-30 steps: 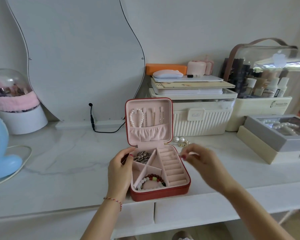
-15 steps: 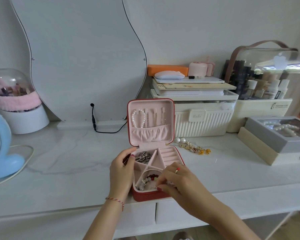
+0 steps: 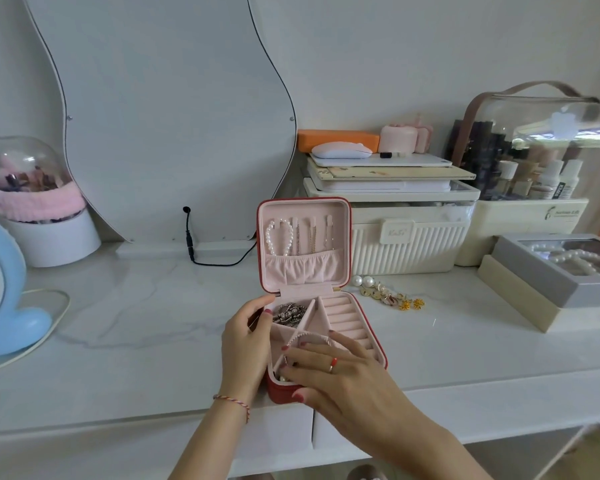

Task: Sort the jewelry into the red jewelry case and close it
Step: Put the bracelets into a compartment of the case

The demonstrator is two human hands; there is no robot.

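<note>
Flattened now, right hand [image 3: 329,367] presses jewelry into red case [image 3: 378,344] (left hand [image 3: 246,344] grips its side).

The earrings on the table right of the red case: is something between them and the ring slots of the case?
Nothing visible does. The earrings lie on bare tabletop beside the open red jewelry case; the ring slots are uncovered. The right hand covers only the front compartment.

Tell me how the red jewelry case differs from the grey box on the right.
The red jewelry case stands open, its lid upright; the grey box is shut. The red case is lined in pink with bare compartments in view; the grey box shows its contents only through a clear top. The red case sits straight on the counter; the grey box rests on a beige box. Both hold pearl pieces.
</note>
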